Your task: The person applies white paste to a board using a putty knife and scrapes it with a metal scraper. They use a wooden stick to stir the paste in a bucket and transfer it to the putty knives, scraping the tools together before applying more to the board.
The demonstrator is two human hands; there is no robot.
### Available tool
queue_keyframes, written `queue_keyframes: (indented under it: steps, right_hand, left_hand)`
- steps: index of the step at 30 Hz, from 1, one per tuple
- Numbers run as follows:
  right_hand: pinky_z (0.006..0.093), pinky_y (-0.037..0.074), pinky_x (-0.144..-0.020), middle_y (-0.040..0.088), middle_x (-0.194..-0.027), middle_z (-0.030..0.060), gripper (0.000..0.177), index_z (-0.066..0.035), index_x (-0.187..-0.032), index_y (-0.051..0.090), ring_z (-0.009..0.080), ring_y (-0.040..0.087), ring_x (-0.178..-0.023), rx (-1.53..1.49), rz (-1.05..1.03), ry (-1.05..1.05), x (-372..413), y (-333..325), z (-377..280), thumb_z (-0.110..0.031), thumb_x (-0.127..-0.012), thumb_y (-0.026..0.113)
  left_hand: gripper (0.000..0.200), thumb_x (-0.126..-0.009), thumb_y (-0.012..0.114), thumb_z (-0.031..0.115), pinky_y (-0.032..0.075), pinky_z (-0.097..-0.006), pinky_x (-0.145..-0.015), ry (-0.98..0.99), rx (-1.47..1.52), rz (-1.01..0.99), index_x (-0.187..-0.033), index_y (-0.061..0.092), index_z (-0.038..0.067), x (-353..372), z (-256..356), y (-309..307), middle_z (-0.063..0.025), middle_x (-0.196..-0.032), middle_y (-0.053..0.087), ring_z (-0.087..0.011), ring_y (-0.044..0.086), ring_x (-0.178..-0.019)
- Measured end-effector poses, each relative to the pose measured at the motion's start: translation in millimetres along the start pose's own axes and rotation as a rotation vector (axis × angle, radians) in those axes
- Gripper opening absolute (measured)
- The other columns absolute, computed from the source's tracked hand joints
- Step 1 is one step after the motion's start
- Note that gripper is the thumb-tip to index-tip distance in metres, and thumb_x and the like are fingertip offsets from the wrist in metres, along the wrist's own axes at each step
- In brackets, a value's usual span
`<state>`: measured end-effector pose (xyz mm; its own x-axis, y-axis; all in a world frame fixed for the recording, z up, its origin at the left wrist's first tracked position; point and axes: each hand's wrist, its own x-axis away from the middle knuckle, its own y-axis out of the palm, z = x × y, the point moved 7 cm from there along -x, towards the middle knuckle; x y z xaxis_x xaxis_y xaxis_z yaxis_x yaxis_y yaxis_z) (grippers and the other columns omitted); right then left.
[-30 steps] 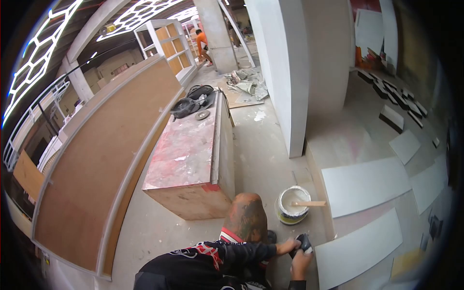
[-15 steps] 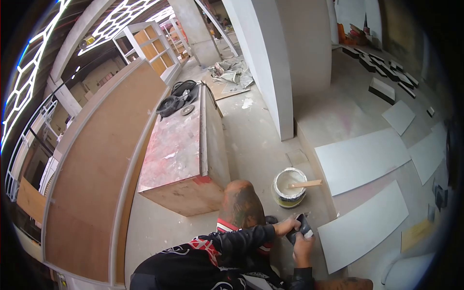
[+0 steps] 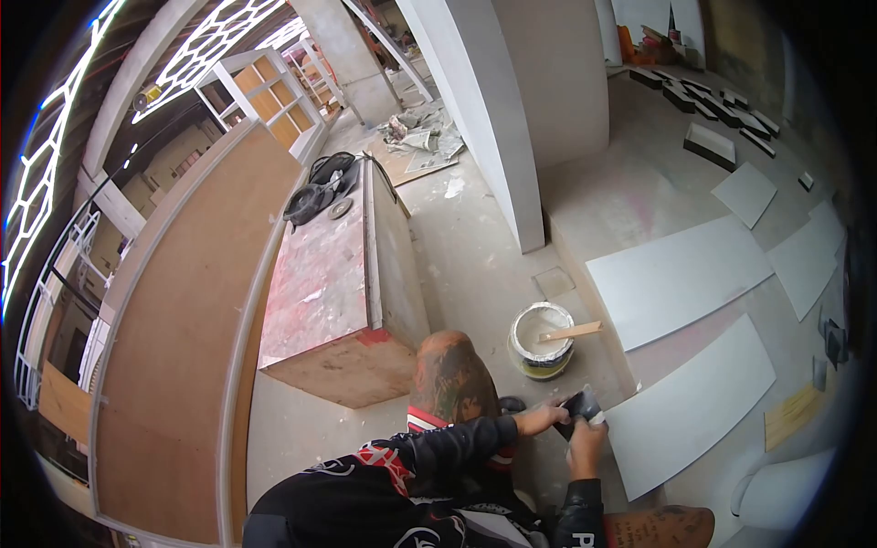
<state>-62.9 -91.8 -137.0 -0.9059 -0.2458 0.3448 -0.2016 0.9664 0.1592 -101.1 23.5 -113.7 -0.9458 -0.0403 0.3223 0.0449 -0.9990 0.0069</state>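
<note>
The left hand (image 3: 539, 420) and right hand (image 3: 586, 447) handle a dark flat piece (image 3: 577, 403), both grips clamped on it, near the bucket (image 3: 543, 370)

- Four flat white panels (image 3: 681, 281), around three to four o'clock
- One round, white-rimmed bucket (image 3: 540, 370), four o'clock, with one flat wooden stick (image 3: 580, 331)
- Two bare hands (image 3: 586, 449) on one flat black object (image 3: 577, 403), five o'clock
- One round grey disc (image 3: 340, 208), ten o'clock
- Several shallow black-sided boxes (image 3: 709, 158), two o'clock (too crowded to count exactly)
</note>
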Motion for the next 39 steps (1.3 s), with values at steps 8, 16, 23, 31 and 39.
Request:
queue_keyframes:
  steps: [8,16,23,31,39]
  right_hand:
    - [0.0321,0.048,-0.083,0.064,-0.105,0.0142,0.032,0.008,-0.113,0.057,0.0212,0.063,-0.092,0.155,-0.088,-0.086,15.4,12.8,-12.0,0.003,-0.082,0.049]
    - [0.0351,0.048,-0.083,0.064,-0.104,0.0132,0.031,0.006,-0.109,0.058,0.022,0.062,-0.093,-0.044,0.088,-0.111,-33.9,-14.7,23.8,0.001,-0.079,0.055]
    - [0.0413,0.046,-0.09,0.059,-0.111,0.0285,0.034,0.006,-0.112,0.058,0.0444,0.056,-0.105,0.22,-0.18,-0.321,44.6,32.8,-61.0,-0.002,-0.08,0.051]
    - [0.0461,0.046,-0.09,0.06,-0.11,0.0283,0.038,0.005,-0.112,0.059,0.0428,0.058,-0.102,0.33,0.027,-0.36,7.2,14.1,-41.3,0.002,-0.075,0.049]
    - [0.0428,0.049,-0.082,0.066,-0.094,0.0258,0.033,0.005,-0.107,0.061,0.0432,0.062,-0.091,0.386,-0.034,-0.183,2.0,3.3,-9.1,-0.004,-0.076,0.051]
  left_hand:
    - [0.032,-0.077,0.051,0.012,0.042,-0.028,-0.073,0.108,-0.235,-0.15,-0.106,0.055,-0.002,-17.5,-42.3,-11.9,-0.0105,-0.1,0.054,-0.0172,0.046,-0.081]
    - [0.046,-0.078,0.054,0.009,0.043,-0.0377,-0.092,0.412,-0.413,0.043,-0.122,0.052,-0.005,-25.1,-57.7,-22.9,-0.0197,-0.114,0.058,-0.0266,0.054,-0.106]
    - [0.067,-0.064,0.041,0.008,0.034,-0.0352,-0.106,0.141,0.589,0.037,-0.13,0.047,-0.005,-14.5,4.5,-21.7,-0.0144,-0.123,0.056,-0.0249,0.05,-0.117]
    - [0.016,-0.065,0.045,0.003,0.034,-0.0274,-0.053,0.218,0.056,0.128,-0.076,0.057,0.003,-4.2,-12.5,-25.9,0.001,-0.064,0.051,-0.0105,0.043,-0.057]
    - [0.024,-0.066,0.044,0.002,0.044,-0.0275,-0.076,-0.114,0.175,-0.013,-0.085,0.059,-0.001,2.2,-40.2,-17.1,-0.0048,-0.073,0.06,-0.0213,0.06,-0.076]
